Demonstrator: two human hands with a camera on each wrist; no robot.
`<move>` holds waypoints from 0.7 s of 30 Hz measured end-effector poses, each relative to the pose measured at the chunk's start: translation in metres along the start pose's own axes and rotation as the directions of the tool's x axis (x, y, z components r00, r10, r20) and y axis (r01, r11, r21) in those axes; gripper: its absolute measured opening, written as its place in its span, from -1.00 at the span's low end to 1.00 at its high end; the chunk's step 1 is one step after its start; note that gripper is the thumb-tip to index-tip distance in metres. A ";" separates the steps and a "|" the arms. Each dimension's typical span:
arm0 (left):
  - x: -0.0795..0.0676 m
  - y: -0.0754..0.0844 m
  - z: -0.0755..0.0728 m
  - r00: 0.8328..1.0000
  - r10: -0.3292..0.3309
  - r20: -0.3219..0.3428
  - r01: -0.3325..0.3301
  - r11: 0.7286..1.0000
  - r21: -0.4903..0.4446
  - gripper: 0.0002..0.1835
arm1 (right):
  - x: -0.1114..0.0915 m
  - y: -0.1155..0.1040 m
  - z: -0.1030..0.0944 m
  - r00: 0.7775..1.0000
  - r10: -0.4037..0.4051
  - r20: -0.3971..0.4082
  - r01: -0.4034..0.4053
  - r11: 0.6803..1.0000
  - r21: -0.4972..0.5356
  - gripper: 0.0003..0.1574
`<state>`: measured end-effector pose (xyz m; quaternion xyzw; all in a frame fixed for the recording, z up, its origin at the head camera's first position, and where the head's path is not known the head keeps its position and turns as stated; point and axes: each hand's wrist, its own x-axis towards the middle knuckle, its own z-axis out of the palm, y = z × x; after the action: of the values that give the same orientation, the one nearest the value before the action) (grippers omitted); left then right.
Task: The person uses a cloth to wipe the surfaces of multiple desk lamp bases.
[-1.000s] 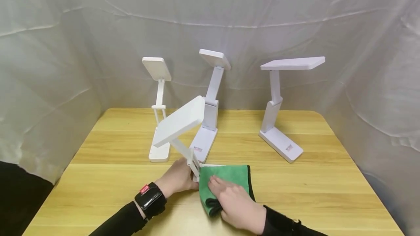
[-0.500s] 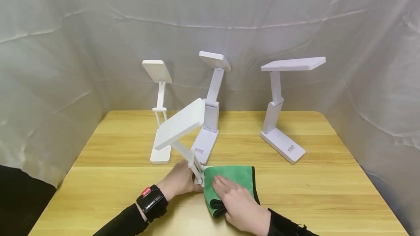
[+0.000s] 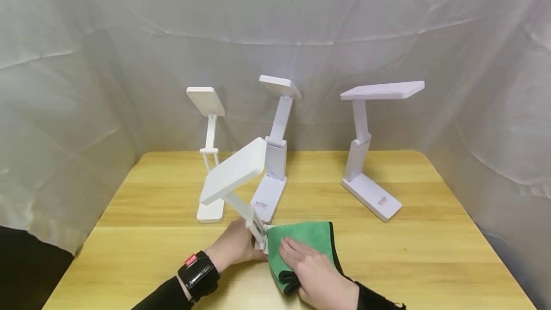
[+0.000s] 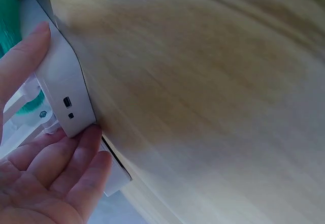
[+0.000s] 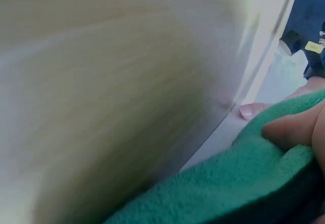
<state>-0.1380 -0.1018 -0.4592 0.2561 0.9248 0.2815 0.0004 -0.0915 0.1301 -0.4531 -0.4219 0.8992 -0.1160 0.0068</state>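
Observation:
A white folding desk lamp stands in front, its head tilted up to the left. My left hand grips the end of its base, thumb on one side and fingers on the other; the left wrist view shows two small ports in the base between them. Over most of the base lies a folded green cloth with black edging. My right hand holds the cloth against the base, fingers on top. In the right wrist view, the thumb presses the cloth at the side. The base under the cloth is mostly hidden.
Behind stand three similar white lamps: a left one, a middle one close behind the front lamp, and a right one. The wooden table has a pale cloth backdrop around its back and sides.
The cloth and my right hand have shifted slightly right along the lamp's base. My left hand keeps its grip. The scene sits a little lower in the head view.

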 end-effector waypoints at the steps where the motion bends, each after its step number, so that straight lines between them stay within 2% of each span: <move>1: 0.000 0.000 0.000 1.000 -0.004 0.006 0.004 1.000 -0.005 -0.27 | -0.002 0.000 -0.001 1.000 -0.009 0.003 0.009 1.000 0.013 -0.09; 4: 0.001 0.000 0.002 1.000 -0.010 0.020 0.010 1.000 -0.017 -0.30 | 0.000 0.004 -0.005 0.999 0.035 -0.001 -0.035 0.999 0.038 -0.10; 7: 0.003 -0.002 0.001 1.000 -0.003 0.017 0.003 1.000 -0.025 -0.30 | 0.013 0.006 -0.005 0.997 0.082 -0.013 -0.082 0.997 0.010 -0.11; 11: 0.003 -0.003 0.001 1.000 0.009 -0.003 -0.009 1.000 -0.006 -0.31 | 0.024 0.003 -0.001 0.998 0.042 -0.037 -0.044 0.998 -0.053 -0.12; 14: 0.002 -0.003 0.001 1.000 -0.002 -0.014 0.002 1.000 0.002 -0.33 | 0.017 0.001 0.001 0.999 -0.018 -0.032 0.016 0.997 -0.072 -0.10; 16: 0.001 -0.002 0.001 1.000 -0.014 -0.012 0.014 1.000 -0.004 -0.34 | 0.008 0.001 0.000 0.999 -0.042 -0.010 0.042 0.998 -0.050 -0.08; 18: -0.001 -0.002 0.001 1.000 -0.023 -0.005 0.023 1.000 -0.015 -0.32 | -0.001 0.003 -0.001 0.999 -0.044 0.005 0.044 0.999 -0.016 -0.08; 21: -0.002 -0.001 0.001 0.999 -0.039 0.007 0.040 0.999 -0.026 -0.30 | -0.004 0.007 -0.003 1.000 0.003 -0.004 -0.003 1.000 0.010 -0.08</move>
<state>-0.1365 -0.1025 -0.4608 0.2386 0.9258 0.2928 0.0122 -0.0943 0.1382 -0.4523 -0.4201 0.8993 -0.1215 0.0074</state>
